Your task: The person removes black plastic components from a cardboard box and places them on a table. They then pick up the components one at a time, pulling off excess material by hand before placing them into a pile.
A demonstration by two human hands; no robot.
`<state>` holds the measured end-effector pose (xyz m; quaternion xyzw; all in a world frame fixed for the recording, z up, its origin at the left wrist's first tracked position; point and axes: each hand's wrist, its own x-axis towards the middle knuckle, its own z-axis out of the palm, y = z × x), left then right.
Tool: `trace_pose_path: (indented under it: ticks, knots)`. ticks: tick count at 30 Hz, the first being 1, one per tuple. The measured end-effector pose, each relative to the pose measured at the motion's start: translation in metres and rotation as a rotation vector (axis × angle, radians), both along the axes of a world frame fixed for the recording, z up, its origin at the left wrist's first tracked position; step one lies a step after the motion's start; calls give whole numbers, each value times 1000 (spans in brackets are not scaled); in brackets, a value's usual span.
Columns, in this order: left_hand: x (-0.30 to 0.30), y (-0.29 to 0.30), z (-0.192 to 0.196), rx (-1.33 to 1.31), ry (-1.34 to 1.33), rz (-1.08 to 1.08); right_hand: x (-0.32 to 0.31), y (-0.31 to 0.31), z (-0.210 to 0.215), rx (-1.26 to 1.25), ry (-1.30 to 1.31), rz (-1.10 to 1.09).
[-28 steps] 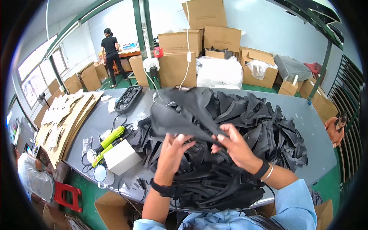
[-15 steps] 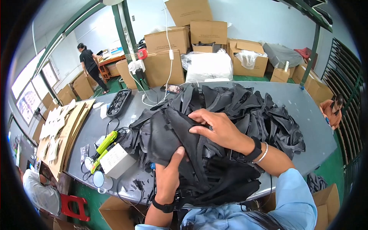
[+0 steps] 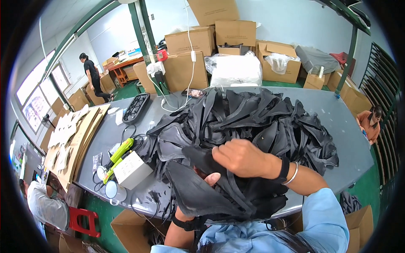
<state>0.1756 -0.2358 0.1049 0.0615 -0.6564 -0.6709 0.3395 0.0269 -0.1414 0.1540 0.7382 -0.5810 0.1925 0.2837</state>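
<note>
A black padded fabric piece, triangular with a raised seam along its edges, is held up close to me above the table's front edge. My left hand grips it from below. Only its thumb shows on the fabric, while its other fingers are covered. My right hand is closed, its curled fingers pinching a black strip-like part of the piece at its upper side. Behind both hands spreads a large heap of similar black pieces, folded and overlapping.
On the grey table to the left stand a white box, a green-yellow tool, a mug and a black tray. Cardboard sheets lie farther left. Open cartons flank me below. Other people are nearby.
The piece has been turned and brought nearer to me, so the fabric now covers most of my left hand. My right hand has moved slightly down and its fingers have curled in.
</note>
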Motion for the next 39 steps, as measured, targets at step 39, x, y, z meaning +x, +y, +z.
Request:
trace_pose_path:
  ticks: [39]
  knots:
    - [-85, -177, -45, 547, -324, -32, 55, 56, -97, 803, -252, 163]
